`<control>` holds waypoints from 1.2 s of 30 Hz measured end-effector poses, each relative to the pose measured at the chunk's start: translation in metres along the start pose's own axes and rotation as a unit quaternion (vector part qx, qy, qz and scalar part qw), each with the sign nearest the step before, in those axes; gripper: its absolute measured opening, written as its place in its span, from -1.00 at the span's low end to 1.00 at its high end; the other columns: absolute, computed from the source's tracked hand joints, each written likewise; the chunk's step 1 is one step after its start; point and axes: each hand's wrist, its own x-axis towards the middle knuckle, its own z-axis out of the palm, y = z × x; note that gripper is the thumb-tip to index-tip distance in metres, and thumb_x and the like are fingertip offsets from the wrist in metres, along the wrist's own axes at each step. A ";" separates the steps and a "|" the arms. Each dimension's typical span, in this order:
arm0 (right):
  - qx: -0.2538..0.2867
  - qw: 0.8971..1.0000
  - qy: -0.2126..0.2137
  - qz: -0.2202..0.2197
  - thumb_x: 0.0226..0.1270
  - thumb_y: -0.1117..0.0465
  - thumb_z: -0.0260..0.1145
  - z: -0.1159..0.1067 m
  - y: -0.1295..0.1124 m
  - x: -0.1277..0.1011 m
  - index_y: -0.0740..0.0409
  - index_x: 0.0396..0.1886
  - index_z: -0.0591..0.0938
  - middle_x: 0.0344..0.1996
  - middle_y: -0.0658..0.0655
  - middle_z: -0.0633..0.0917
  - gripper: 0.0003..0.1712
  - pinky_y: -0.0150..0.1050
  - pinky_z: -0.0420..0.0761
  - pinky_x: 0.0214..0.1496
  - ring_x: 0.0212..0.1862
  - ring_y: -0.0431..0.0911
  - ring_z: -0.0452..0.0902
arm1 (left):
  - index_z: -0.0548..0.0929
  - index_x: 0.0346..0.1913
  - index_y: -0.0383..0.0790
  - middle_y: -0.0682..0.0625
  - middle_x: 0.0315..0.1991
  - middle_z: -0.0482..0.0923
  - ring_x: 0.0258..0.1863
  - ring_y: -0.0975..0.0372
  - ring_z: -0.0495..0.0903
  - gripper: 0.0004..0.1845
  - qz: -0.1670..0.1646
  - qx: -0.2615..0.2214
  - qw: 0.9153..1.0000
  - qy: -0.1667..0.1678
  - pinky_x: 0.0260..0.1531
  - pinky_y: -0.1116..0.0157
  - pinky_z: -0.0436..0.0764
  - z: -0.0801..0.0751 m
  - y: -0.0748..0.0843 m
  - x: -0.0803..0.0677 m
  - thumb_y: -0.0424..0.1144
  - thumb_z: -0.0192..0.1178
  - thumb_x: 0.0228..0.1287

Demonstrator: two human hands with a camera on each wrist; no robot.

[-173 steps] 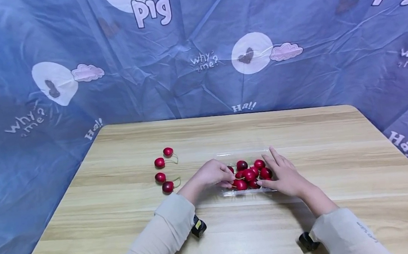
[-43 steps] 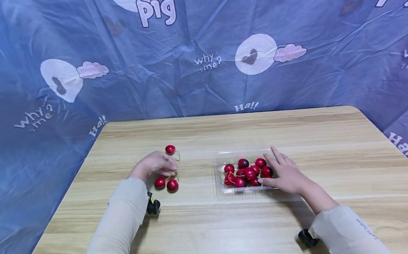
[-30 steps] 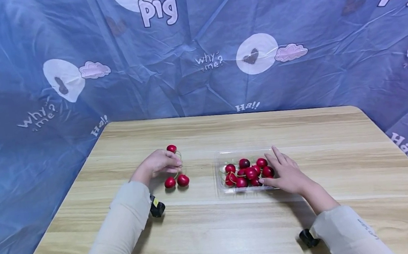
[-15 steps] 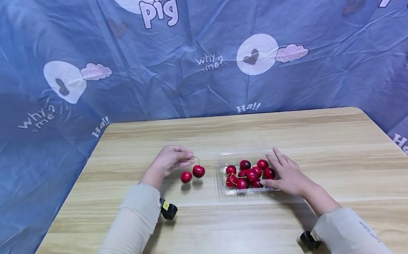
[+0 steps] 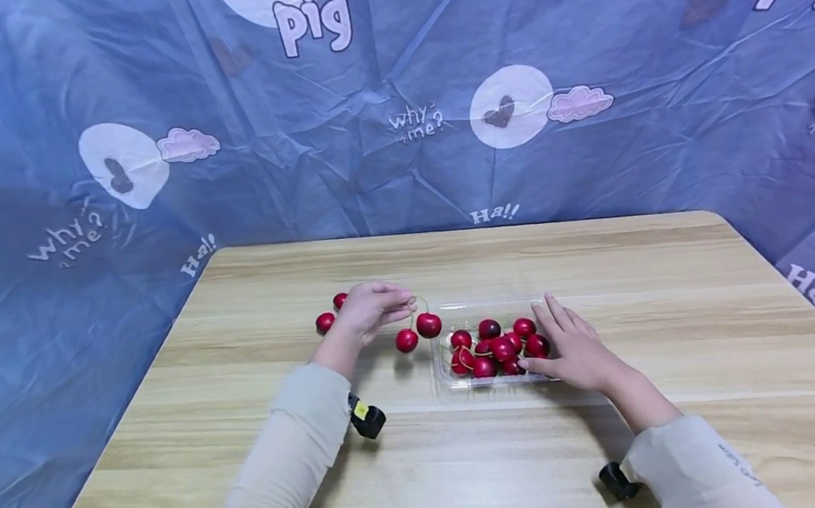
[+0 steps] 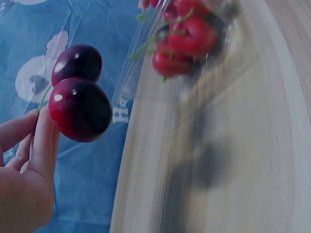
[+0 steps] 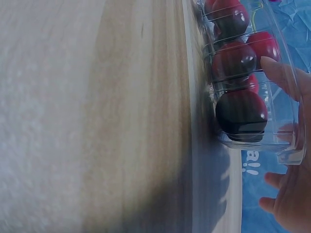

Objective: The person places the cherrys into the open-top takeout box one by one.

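My left hand [image 5: 370, 308] pinches thin green stems by the fingertips. Two red cherries [image 5: 428, 324] hang from them, in the air just left of a clear plastic box [image 5: 447, 385]. Up close in the left wrist view, the paired cherries [image 6: 80, 111] look dark and glossy. Several cherries [image 5: 502, 350] lie heaped inside the box. At its right end rests my right hand [image 5: 573, 352], fingers spread and fairly straight. Its thumb [image 7: 279, 75] reaches over the rim, close to the fruit, in the right wrist view; the other fingers lie partly hidden.
Behind my left wrist, two more cherries [image 5: 326, 323] lie on the wooden table [image 5: 477, 464], partly covered by the hand. A blue printed cloth [image 5: 399, 179] hangs behind the table's far edge. A small black camera sits at each wrist.
My left hand has lifted a pair of cherries by the stems and carried them right, to beside the box. Two cherries stay behind on the table. The right hand has hardly moved.
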 end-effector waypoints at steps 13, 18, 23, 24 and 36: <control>-0.008 1.000 -0.001 0.003 0.01 -0.22 0.18 -0.002 -0.003 0.000 0.33 0.28 0.02 0.27 0.37 -0.10 0.02 0.24 -0.18 0.19 0.25 0.25 -0.23 | 0.43 -0.16 -0.61 -0.31 -0.34 0.53 -0.19 -0.06 0.51 -0.77 0.004 -0.053 0.998 0.015 -0.21 0.27 0.56 0.034 -0.011 0.008 -0.57 0.04 0.07; -0.012 1.000 0.001 0.002 0.00 -0.25 0.16 -0.002 -0.003 0.001 0.32 0.28 0.02 0.27 0.36 -0.09 0.03 0.24 -0.20 0.20 0.26 0.23 -0.24 | 0.43 -0.17 -0.60 -0.30 -0.35 0.54 -0.32 0.03 0.58 -0.78 0.002 -0.057 0.998 0.016 -0.25 0.30 0.58 0.045 -0.013 0.012 -0.56 0.04 0.09; -0.011 1.000 0.002 0.003 0.00 -0.25 0.17 -0.002 -0.003 0.001 0.31 0.28 0.02 0.27 0.36 -0.09 0.04 0.24 -0.21 0.20 0.26 0.22 -0.25 | 0.44 -0.16 -0.60 -0.27 -0.38 0.55 -0.30 0.02 0.57 -0.77 -0.003 -0.059 0.998 0.008 -0.22 0.28 0.56 0.054 -0.015 0.016 -0.55 0.05 0.09; -0.011 1.000 0.002 0.003 0.00 -0.25 0.17 -0.002 -0.003 0.001 0.31 0.28 0.02 0.27 0.36 -0.09 0.04 0.24 -0.21 0.20 0.26 0.22 -0.25 | 0.43 -0.14 -0.60 -0.28 -0.37 0.55 -0.27 -0.01 0.56 -0.76 -0.004 -0.059 0.998 0.005 -0.19 0.26 0.55 0.055 -0.015 0.016 -0.55 0.05 0.08; -0.014 1.000 0.004 0.005 0.01 -0.21 0.19 -0.001 -0.003 0.001 0.32 0.27 0.04 0.27 0.37 -0.09 0.00 0.24 -0.21 0.19 0.26 0.23 -0.24 | 0.43 -0.14 -0.62 -0.25 -0.41 0.55 -0.32 0.01 0.58 -0.74 -0.019 -0.045 0.999 0.016 -0.32 0.35 0.60 0.066 -0.025 0.026 -0.58 0.05 0.06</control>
